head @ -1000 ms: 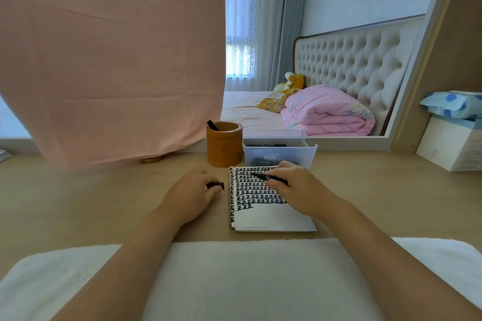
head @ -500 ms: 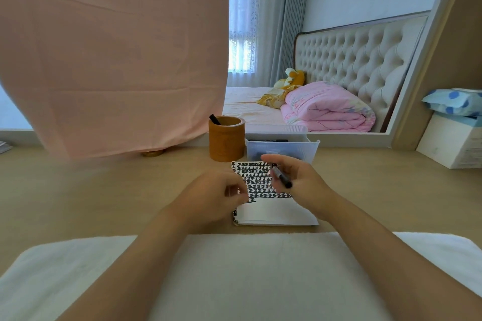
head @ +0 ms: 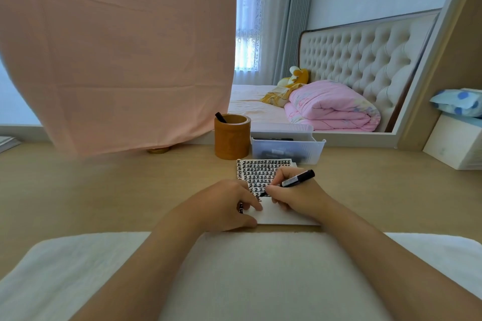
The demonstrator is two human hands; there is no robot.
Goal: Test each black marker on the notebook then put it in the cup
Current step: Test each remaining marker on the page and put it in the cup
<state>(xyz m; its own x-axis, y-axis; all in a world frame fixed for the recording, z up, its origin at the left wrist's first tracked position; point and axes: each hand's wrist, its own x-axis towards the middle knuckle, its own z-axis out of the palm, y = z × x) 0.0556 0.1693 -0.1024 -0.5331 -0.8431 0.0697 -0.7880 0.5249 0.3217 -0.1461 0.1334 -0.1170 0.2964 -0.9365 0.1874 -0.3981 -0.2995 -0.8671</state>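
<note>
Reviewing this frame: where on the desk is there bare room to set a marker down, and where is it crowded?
Bare desk lies left of the notebook, and more between the notebook and the white box. It is crowded behind the notebook, where the cup and clear bin stand close together.

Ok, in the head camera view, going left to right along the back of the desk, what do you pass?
Pink cloth → brown cup holding one marker → clear plastic bin of markers → white box at the far right.
</note>
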